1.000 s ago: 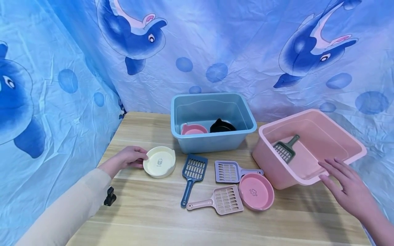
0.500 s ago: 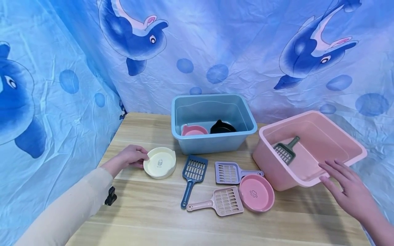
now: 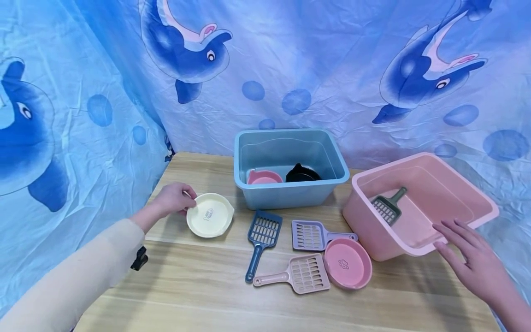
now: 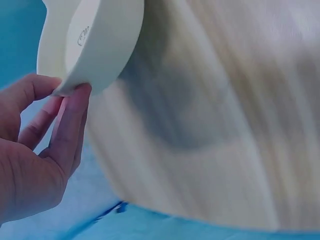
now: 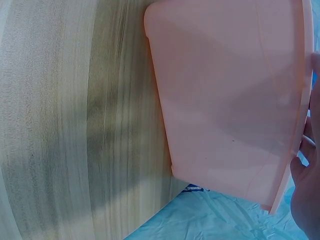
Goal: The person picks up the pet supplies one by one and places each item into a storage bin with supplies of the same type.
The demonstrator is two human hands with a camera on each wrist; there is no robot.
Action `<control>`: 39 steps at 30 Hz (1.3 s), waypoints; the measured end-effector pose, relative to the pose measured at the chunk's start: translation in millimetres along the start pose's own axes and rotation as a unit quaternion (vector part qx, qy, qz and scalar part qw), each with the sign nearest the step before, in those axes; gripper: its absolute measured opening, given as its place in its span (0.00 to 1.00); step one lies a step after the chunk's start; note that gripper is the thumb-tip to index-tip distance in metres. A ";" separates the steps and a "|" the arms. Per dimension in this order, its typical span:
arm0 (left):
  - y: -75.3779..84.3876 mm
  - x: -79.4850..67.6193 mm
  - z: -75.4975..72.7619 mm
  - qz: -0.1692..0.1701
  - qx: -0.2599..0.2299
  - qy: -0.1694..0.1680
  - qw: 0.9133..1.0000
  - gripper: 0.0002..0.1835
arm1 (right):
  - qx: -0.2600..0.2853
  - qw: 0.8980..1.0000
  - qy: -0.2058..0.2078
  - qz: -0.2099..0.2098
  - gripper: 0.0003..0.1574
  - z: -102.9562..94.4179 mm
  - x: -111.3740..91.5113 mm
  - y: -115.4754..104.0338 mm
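Note:
My left hand (image 3: 173,199) pinches the rim of a cream pet bowl (image 3: 209,216) with a fish print, thumb on one side and fingers on the other. In the left wrist view the bowl (image 4: 107,47) is tilted, and its shadow falls on the wood. My right hand (image 3: 469,258) has its fingers extended at the near right rim of a pink litter box (image 3: 373,235); in the right wrist view they lie along that rim. A dark green litter scoop (image 3: 387,208) is inside this box.
A blue litter box (image 3: 286,197) at the back holds a pink bowl (image 3: 265,177) and a black bowl (image 3: 303,174). On the wooden table (image 3: 199,295) lie a blue scoop (image 3: 262,235), a purple scoop (image 3: 313,235), a beige-pink scoop (image 3: 304,274) and another pink bowl (image 3: 347,263).
The left hand has moved slightly left with the cream bowl, which has turned and tilted. The head view has shifted a little. The right hand stays at the pink box's rim.

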State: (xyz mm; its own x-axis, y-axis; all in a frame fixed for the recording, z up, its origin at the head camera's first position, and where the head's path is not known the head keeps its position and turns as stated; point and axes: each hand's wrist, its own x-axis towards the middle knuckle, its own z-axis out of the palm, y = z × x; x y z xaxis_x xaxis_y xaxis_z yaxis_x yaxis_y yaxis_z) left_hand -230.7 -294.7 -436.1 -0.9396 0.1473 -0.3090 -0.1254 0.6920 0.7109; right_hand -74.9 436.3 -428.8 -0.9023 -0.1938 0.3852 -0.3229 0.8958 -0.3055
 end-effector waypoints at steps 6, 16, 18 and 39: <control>27.0 -9.5 -25.5 0.087 0.133 0.040 0.986 0.06 | 0.006 1.000 0.008 -0.007 0.27 1.2 0.2 0.5; 109.4 -30.8 -76.8 0.165 0.299 0.088 0.936 0.04 | 0.000 1.000 0.017 -0.019 0.28 3.0 -1.2 2.0; 130.4 -36.7 -86.2 0.172 0.312 0.087 0.930 0.04 | -0.001 1.000 0.016 -0.016 0.29 2.9 -1.9 1.8; 277.1 12.5 -61.9 0.249 0.412 0.059 0.874 0.04 | -0.001 1.000 -0.002 0.005 0.29 -0.3 -4.4 -2.0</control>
State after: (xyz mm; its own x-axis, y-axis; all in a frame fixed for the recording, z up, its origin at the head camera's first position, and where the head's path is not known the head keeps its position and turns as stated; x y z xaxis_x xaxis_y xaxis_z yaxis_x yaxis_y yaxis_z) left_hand -296.9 -144.8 -203.9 -0.8446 0.5353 0.0102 0.5353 0.8442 0.0271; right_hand -70.2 435.4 -429.6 -0.9071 -0.1860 0.3775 -0.3121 0.8990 -0.3071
